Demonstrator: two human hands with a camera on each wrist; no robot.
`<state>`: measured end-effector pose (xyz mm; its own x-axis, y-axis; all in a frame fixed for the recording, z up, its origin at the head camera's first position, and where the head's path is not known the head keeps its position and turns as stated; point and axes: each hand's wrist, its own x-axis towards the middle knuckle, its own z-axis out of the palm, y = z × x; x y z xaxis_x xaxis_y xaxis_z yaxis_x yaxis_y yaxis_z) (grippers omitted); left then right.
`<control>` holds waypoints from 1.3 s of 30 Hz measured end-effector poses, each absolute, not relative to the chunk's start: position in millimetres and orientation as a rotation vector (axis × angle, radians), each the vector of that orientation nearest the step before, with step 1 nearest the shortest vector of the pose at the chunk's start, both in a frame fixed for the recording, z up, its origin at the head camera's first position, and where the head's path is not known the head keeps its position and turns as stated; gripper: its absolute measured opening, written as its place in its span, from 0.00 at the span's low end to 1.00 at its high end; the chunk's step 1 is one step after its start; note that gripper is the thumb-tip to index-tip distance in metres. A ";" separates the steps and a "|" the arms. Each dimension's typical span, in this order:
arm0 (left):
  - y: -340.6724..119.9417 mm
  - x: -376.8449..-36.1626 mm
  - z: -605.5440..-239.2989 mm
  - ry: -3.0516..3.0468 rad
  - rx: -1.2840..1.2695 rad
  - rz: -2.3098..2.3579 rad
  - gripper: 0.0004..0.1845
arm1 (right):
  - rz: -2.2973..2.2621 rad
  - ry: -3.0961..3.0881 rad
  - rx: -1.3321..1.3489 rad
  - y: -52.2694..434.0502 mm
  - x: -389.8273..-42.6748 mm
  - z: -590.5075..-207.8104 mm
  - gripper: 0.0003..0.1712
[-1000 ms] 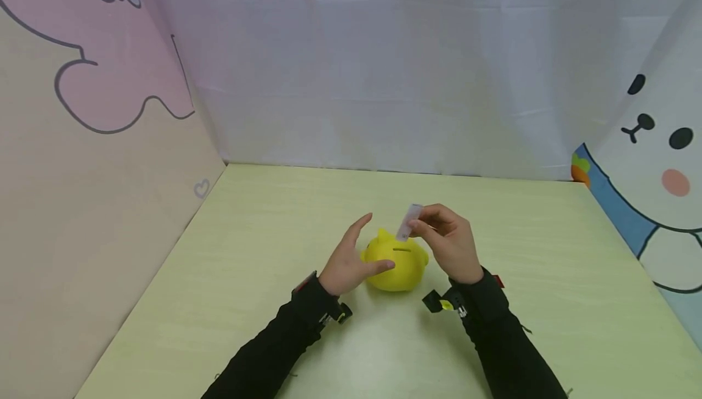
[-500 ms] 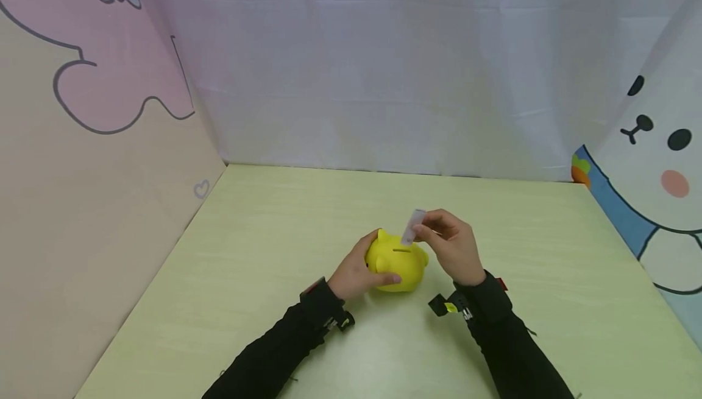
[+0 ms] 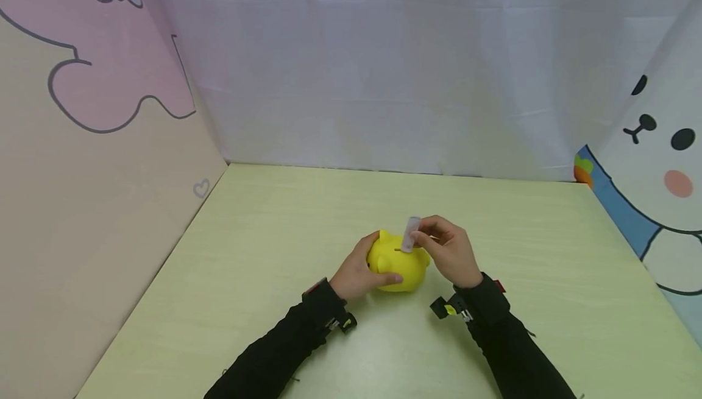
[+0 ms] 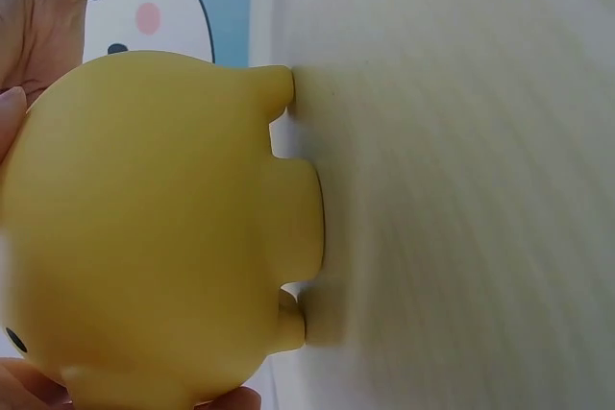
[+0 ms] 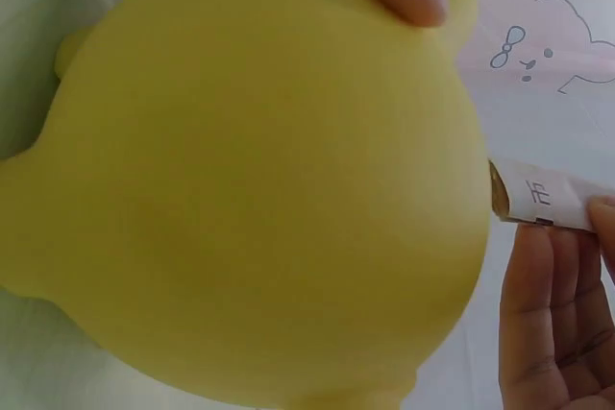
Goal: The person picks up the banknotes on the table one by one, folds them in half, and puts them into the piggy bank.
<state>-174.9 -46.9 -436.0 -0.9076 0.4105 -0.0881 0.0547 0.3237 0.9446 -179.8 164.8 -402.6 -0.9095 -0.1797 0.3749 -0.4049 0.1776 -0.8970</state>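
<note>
yellow piggy bank (image 3: 398, 265) standing on its stubby feet near the middle of the pale green counter (image 3: 247, 253), coin slot facing up. left hand (image 3: 358, 271) cupped round the bank's left flank, thumb curled over its front and fingers behind, holding it steady; in the left wrist view a fingertip lies against the rounded body. right hand (image 3: 450, 251) just right of the bank, thumb and fingers pinching a small folded banknote (image 3: 409, 234), held nearly upright with its lower edge meeting the slot; the right wrist view shows the note's end (image 5: 538, 201) touching the bank's top. black sleeves (image 3: 285, 350) cover both forearms. cartoon-printed panels (image 3: 99, 82) stand at left and right, a white curtain (image 3: 384, 70) behind.
</note>
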 end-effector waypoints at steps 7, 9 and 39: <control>-47.2 -174.6 -435.3 2.293 0.427 1.593 0.52 | 1.806 -2.268 0.586 162.9 -181.9 -406.2 0.05; -47.5 -174.3 -435.1 2.295 0.429 1.590 0.52 | 1.808 -2.266 0.586 162.5 -182.1 -406.7 0.05; -51.7 -172.5 -443.8 2.298 0.437 1.589 0.51 | 1.645 -2.174 0.647 152.6 -178.4 -418.8 0.08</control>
<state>-172.5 -51.7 -443.8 -0.9045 0.4186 -0.0817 0.0713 0.3372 0.9387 -178.4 152.6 -418.8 -0.8393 -0.1529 0.5218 -0.5437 0.2268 -0.8080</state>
